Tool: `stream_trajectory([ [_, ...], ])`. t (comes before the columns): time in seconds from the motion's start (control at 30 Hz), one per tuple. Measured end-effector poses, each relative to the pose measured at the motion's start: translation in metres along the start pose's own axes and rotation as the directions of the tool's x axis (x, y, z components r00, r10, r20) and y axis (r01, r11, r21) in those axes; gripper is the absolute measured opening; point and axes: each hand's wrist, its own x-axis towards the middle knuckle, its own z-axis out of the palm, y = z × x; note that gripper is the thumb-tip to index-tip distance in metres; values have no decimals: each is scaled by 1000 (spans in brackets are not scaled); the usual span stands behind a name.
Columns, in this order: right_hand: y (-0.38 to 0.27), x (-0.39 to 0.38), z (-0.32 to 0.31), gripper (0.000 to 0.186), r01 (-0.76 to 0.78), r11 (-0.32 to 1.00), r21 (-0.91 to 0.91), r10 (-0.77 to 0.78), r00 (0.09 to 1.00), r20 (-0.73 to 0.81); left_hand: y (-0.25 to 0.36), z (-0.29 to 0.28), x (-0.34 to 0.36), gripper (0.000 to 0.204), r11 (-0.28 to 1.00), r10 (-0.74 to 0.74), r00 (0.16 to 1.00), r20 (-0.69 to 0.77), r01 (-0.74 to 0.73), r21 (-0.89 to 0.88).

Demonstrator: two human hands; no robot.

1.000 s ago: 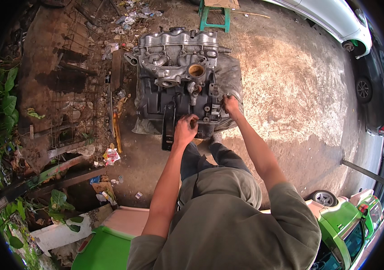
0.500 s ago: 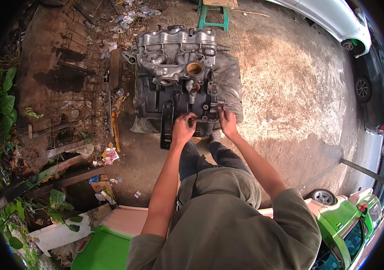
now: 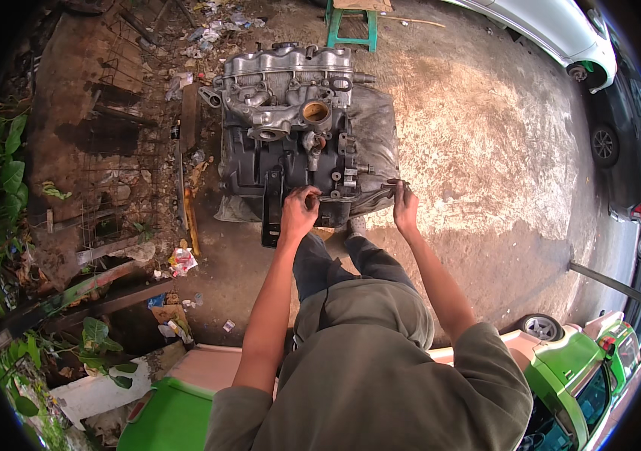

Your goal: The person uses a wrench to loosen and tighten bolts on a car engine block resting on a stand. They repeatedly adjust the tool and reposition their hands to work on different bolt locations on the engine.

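A large car engine (image 3: pixel 283 143) stands in front of me, its ribbed metal cover on the far side and its dark block toward me. My left hand (image 3: pixel 300 212) is at the block's near edge, beside an upright black bracket (image 3: pixel 271 207). Its fingers are curled in a pinch, and what they hold, if anything, is hidden. Off the engine's right side, over the grey sheet (image 3: pixel 377 139), my right hand (image 3: pixel 406 207) pinches a small dark piece too small to name. Nearest to it on the block is a small shiny metal fitting (image 3: pixel 350 178).
A green stool (image 3: pixel 352 30) stands beyond the engine. Rubble, litter and wooden planks (image 3: pixel 189 120) lie along the left. Parked cars line the right, a grey one (image 3: pixel 621 150) among them. A green vehicle (image 3: pixel 568 361) is behind me.
My right hand has moved right, away from the engine's side, with a small dark piece at its fingertips. My left hand stays at the block's near edge.
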Motion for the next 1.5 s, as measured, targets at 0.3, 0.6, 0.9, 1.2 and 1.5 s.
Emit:
stream_trajectory([
  [0.3,-23,57,43,53,-168,977,131,143,972,185,2,-1,1,13,998,-62,998,16,62,7],
  [0.6,-10,94,72,44,-359,928,104,306,889,341,-1,2,1,20,998,-3,1000,-15,3,55],
  [0.9,-30,67,71,35,23,998,-66,-15,992,127,-1,0,3,19,996,-89,995,56,88,9],
  [1.2,-22,-39,23,20,419,884,-208,-395,907,146,3,-2,3,17,997,-75,996,42,75,16],
  [1.5,5,7,38,27,189,971,-146,-156,965,211,-1,1,3,18,998,26,999,26,-27,52],
])
